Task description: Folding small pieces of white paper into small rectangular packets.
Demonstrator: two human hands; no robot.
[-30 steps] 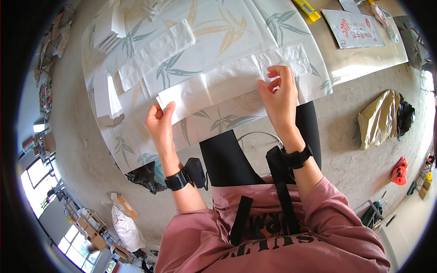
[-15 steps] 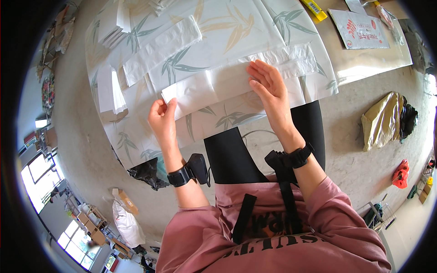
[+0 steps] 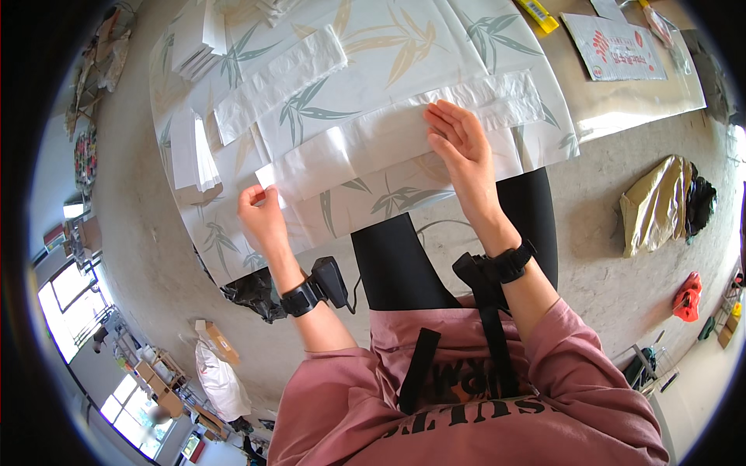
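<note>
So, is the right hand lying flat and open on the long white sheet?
Yes, the right hand lies open, palm down, fingers stretched, on the long white sheet.

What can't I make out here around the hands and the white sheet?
- Head view: the part of the white sheet under the right hand is covered by the palm.
- Left hand: its fingers curl over the sheet's corner, hiding the grip.
- Stacks of white sheets at left: count too small to tell.

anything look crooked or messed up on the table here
Nothing is damaged or spilled. The long white sheet lies at a slant across the leaf-print cloth; the left hand pinches its lower-left corner, and the right hand lies flat on it. A similar sheet lies slanted beyond it.
</note>
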